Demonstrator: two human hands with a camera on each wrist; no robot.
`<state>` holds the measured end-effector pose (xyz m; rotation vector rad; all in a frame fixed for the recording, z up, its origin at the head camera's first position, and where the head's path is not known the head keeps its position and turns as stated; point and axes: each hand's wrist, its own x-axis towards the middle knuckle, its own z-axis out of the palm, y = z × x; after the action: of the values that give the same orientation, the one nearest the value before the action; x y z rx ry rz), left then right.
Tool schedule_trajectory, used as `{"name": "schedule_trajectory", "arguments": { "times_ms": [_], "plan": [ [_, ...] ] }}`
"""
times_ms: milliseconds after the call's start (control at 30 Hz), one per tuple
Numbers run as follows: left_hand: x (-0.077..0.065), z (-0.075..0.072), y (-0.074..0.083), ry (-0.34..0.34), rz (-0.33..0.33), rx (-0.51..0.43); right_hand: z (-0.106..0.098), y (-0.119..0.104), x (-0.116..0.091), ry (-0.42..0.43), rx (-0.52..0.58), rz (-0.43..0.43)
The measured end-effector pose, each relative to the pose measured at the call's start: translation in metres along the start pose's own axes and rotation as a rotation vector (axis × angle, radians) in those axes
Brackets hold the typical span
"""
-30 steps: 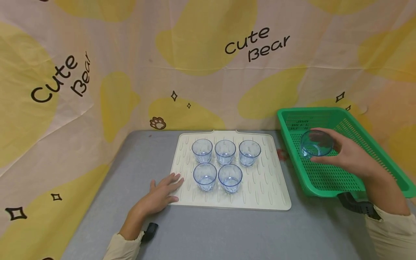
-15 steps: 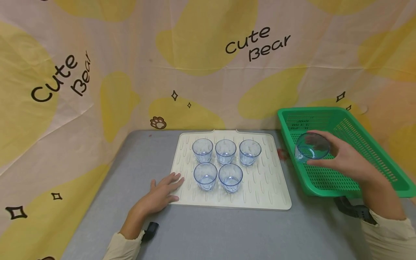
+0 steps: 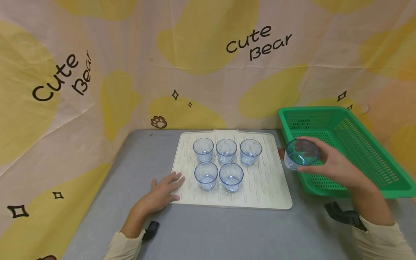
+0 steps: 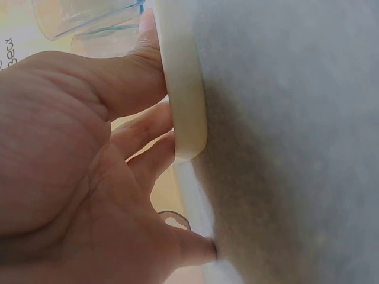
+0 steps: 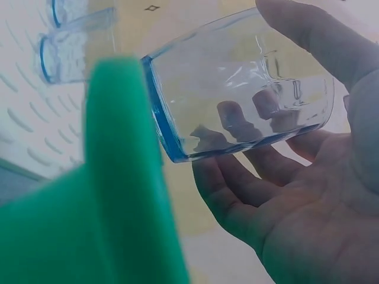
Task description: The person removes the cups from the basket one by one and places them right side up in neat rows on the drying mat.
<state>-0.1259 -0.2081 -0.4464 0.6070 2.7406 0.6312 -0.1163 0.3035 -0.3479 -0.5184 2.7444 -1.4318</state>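
My right hand (image 3: pixel 328 164) grips a clear blue-tinted glass (image 3: pixel 300 155) between thumb and fingers, mouth upward, over the left rim of the green basket. Seen from the right wrist, the thumb is on one side of the held glass (image 5: pixel 237 89) and the fingers are spread along the other. Several matching glasses stand upright on the cream ridged mat (image 3: pixel 266 187), in a back row (image 3: pixel 226 151) and a front row (image 3: pixel 231 177). My left hand (image 3: pixel 159 193) rests with spread fingers on the mat's left edge; the left wrist view shows its thumb (image 4: pixel 133 83) at that edge.
The green perforated basket (image 3: pixel 367 151) stands right of the mat on the grey table (image 3: pixel 208 231). Its raised rim (image 5: pixel 127 148) is close to the held glass in the right wrist view. A printed curtain (image 3: pixel 201 47) hangs behind the table.
My right hand has carried the glass left and toward me, from over the basket's inside to its left rim. My left hand and the glasses on the mat have stayed in place.
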Motion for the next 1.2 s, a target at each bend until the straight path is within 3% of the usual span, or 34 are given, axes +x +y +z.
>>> {"name": "schedule_trajectory", "arguments": {
  "times_ms": [367,833,1200],
  "plan": [
    [0.001,-0.001,0.004,-0.006,-0.007,-0.004,0.018,-0.006,0.0,-0.002,-0.004,0.024],
    [0.0,0.0,0.001,-0.003,-0.003,-0.019,0.051,-0.008,0.002,-0.065,0.027,0.038],
    [0.0,-0.001,0.002,-0.001,0.008,-0.01,0.071,-0.021,-0.001,-0.047,0.051,0.055]
  ]
}}
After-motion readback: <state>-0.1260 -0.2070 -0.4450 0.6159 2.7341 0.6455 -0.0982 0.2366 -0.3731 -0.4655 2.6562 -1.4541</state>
